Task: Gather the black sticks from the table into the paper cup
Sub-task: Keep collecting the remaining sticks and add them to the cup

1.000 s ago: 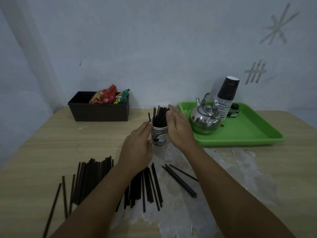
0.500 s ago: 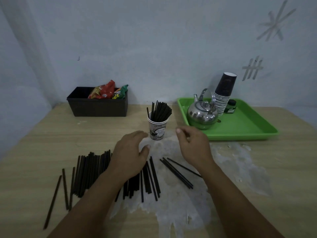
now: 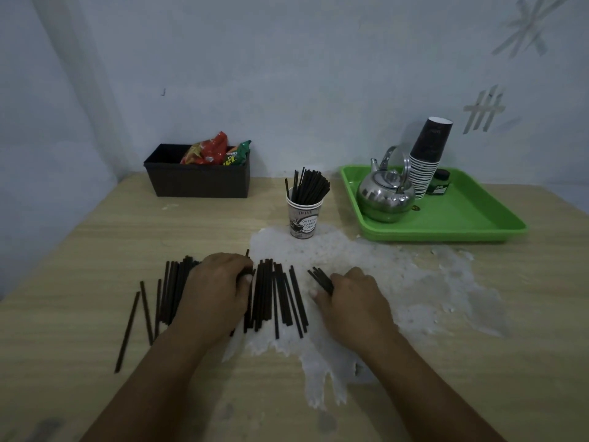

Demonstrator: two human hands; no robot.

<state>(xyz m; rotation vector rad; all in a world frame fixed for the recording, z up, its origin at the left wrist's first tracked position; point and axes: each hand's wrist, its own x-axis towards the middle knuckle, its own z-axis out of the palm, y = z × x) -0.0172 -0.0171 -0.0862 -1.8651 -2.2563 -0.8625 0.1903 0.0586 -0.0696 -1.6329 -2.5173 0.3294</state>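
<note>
Both hands dropped from the paper cup [image 3: 304, 218]; left hand [image 3: 216, 291] and right hand [image 3: 353, 298] curl around black sticks [image 3: 277, 298], and overloaded fistfuls might tip it.

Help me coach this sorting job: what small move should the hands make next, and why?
Probably lift both bunches and carry them to the paper cup. The left hand and the right hand each curl round black sticks on the table, and the cup, already part full, stands upright just beyond them.
</note>
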